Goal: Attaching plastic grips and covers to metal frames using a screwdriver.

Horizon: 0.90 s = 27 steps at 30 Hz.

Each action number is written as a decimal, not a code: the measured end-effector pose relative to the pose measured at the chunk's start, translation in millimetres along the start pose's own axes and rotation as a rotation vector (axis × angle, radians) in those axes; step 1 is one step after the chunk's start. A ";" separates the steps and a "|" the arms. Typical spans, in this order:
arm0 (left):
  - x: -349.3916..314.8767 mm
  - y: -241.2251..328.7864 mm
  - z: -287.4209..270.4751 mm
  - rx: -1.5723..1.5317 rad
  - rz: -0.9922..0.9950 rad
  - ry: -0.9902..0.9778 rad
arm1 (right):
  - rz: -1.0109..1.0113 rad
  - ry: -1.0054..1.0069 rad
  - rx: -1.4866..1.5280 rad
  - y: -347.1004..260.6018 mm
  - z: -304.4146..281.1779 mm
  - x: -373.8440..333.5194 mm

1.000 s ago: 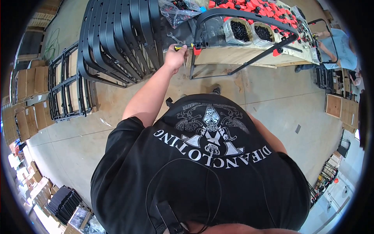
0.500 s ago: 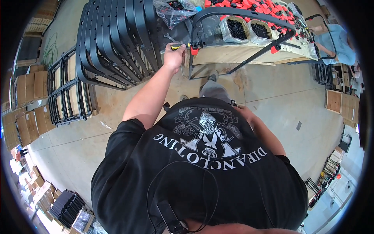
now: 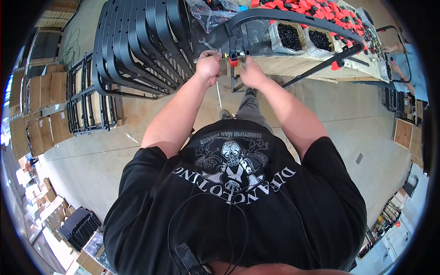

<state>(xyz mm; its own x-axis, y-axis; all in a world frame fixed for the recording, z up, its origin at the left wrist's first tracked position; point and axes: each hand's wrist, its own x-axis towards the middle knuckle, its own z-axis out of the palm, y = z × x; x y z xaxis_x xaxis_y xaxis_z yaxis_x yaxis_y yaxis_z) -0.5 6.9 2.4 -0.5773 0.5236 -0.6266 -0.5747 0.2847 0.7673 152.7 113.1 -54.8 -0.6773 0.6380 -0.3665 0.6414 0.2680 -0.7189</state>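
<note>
A black bent-tube frame (image 3: 293,17) stands on the workbench, with a red plastic piece (image 3: 233,62) at its near-left joint. My left hand (image 3: 209,68) is closed just left of that joint, on a tool with a yellow-and-black handle that the fingers mostly cover. A thin metal rod (image 3: 219,95) shows below this hand; whether it is part of the tool I cannot tell. On the joint's right side is my right hand (image 3: 253,74), its fingers blurred. A wrench (image 3: 207,44) lies on the bench beyond my left hand.
Several black frames (image 3: 137,41) stand in a row at left. Tubs of black parts (image 3: 288,37) and a pile of red parts (image 3: 321,11) cover the bench. A clear plastic bag (image 3: 208,13) lies at the back. Another person (image 3: 410,68) works at far right.
My right hand has come up from beside my right hip to the red piece at the joint. My left hand stays by the joint, its fingers now covering more of the tool.
</note>
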 end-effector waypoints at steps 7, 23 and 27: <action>6.2 0.9 4.7 0.027 -0.068 0.028 | -0.124 -0.305 -0.216 -43.5 -35.1 7.5; 21.0 -26.1 5.3 0.043 0.244 0.193 | -0.126 -0.291 -0.355 -49.0 -39.1 19.3; 26.0 -31.3 5.3 0.028 0.223 0.178 | 0.394 -0.512 0.620 -57.6 -46.1 11.8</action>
<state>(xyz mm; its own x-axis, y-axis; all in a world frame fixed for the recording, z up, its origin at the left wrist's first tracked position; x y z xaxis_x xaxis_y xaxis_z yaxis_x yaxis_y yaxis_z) 5.6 15.9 -37.2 -0.7822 0.4268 -0.4539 -0.4072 0.2011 0.8909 124.4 138.5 9.5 -0.6218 0.1616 -0.7663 0.6519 -0.4355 -0.6208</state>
